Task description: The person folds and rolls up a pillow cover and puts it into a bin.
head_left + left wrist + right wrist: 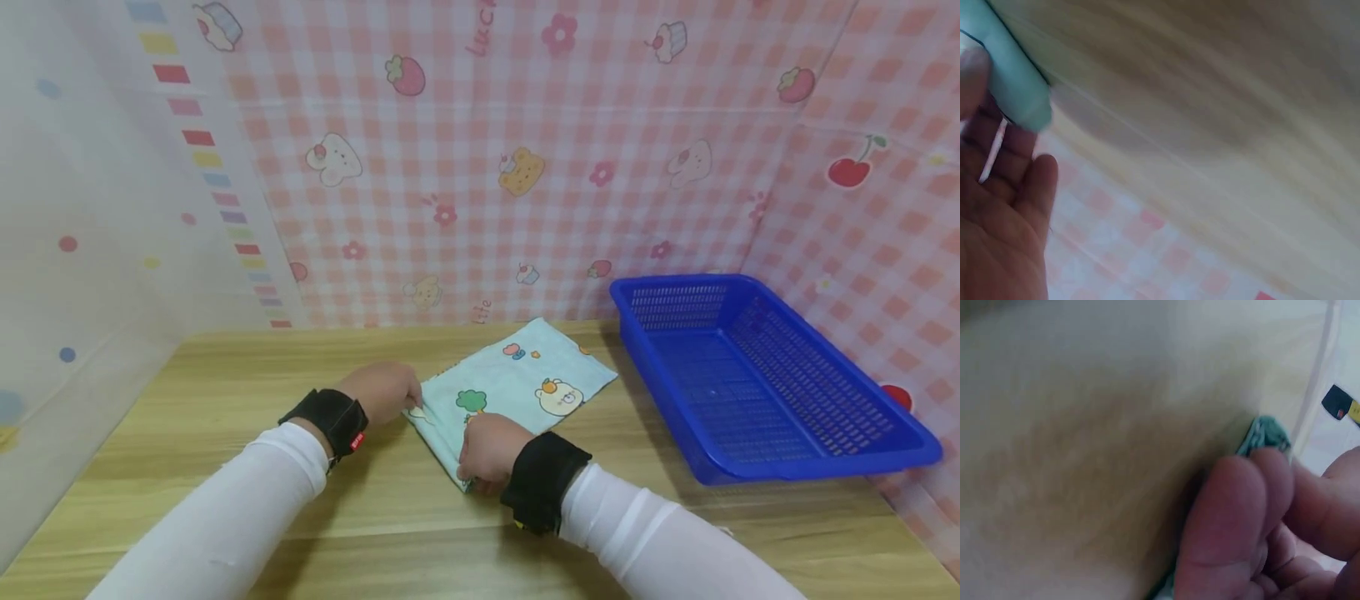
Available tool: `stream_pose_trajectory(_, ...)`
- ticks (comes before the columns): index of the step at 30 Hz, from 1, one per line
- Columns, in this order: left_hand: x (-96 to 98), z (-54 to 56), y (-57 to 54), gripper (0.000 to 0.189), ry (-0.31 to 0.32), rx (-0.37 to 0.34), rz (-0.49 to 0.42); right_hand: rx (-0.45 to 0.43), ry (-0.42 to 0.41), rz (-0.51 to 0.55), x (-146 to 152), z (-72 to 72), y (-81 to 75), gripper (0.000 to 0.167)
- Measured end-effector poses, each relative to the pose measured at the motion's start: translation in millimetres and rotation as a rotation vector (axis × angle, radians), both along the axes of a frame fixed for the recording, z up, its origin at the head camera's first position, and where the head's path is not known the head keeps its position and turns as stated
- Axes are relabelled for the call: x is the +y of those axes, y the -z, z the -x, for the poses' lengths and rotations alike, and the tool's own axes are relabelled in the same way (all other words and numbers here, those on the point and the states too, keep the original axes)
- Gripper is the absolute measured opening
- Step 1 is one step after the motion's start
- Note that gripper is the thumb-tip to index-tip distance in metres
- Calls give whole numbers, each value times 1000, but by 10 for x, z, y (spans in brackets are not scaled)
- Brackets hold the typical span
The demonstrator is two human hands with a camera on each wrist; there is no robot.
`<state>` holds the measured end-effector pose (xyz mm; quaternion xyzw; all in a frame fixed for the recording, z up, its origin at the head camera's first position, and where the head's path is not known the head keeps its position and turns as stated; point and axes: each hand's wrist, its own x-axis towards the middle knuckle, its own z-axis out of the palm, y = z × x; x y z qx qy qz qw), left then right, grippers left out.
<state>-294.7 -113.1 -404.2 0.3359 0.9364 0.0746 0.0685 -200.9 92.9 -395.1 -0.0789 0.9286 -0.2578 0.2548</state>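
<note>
Left hand [381, 392] pinches the far end of the cloth's [506, 379] left edge; right hand [493, 450] pinches the near end, fingers and thumb together on fabric. Cloth lies on the worktop [420, 542], left of the basket [825, 467], not in it. Progress, my read: folding, partway. Gripped edge looks turned over in a narrow strip; wide part beyond lies flat, so most of that fold seems left. Layer count: can't tell. Count: 1 cloth, 1 basket, 2 hands, 2 black wristbands [546, 483].
</note>
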Motion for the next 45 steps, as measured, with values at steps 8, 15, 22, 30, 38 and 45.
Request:
stream_pose_trajectory(8,69,-55,-17,12,-110,19,-43,142,-68,-97,-41,-27,-2,19)
stream_pose_trajectory(15,-6,-94,25,23,-9,93,-67,459,-184,-239,-175,-266,39,11)
stream_pose_trajectory(22,-47,-87,49,29,12,79,-5,532,-227,-429,-331,-437,66,19)
stream_pose_trajectory(30,-49,-90,45,34,11,42,-41,546,-275,-449,-341,-442,54,18)
stream_pose_trajectory(38,-90,-96,77,25,25,67,-71,510,-220,-384,-302,-399,62,15)
stream_pose_trajectory(45,-117,-68,87,19,55,51,-109,423,-230,-280,-168,-279,62,11)
